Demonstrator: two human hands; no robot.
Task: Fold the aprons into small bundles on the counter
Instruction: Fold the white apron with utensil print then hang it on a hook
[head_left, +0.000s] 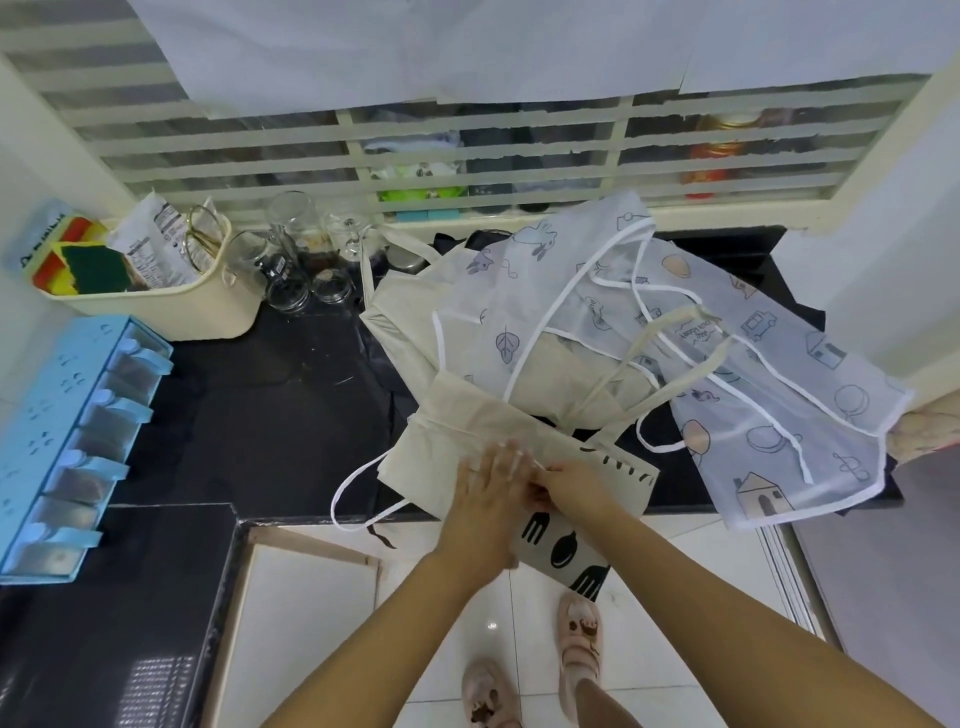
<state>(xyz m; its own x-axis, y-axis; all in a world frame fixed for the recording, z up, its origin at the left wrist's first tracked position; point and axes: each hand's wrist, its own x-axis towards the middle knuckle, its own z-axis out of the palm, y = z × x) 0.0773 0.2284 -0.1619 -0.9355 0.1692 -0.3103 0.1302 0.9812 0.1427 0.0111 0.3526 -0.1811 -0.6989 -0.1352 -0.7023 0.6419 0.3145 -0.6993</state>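
L hand (491, 486) lies flat, fingers straight, pressing the beige apron (457, 415) at the front edge of the counter (285, 415). R hand (574, 486) is right beside it, fingers curled, pinching a fabric edge (hem or tie, can't tell). Apron's long axis runs away from the person, back-left toward the glass jars (291, 270), w/ its cutlery-print end (558, 553) hanging off the edge below both hands. Next fold prob. goes up & away, and R hand is nearer that end. Translucent printed apron (753, 364) drapes over the far part, right of the hands.
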